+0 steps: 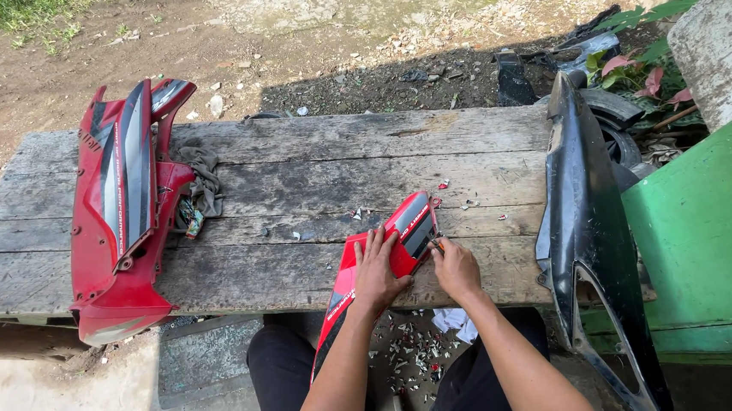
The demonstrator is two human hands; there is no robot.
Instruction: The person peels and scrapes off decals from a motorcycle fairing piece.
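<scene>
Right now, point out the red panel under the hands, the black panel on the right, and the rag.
red panel (414,221): head view, on its upper end beyond the hands.
black panel (586,216): head view, on its broad glossy middle.
rag (204,181): head view, on the crumpled grey cloth's middle.

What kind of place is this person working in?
Probably an outdoor, makeshift motorcycle repair spot: a rough plank workbench stands on bare dirt, with red fairing panels and a black body panel lying on it, and plants nearby.
</scene>
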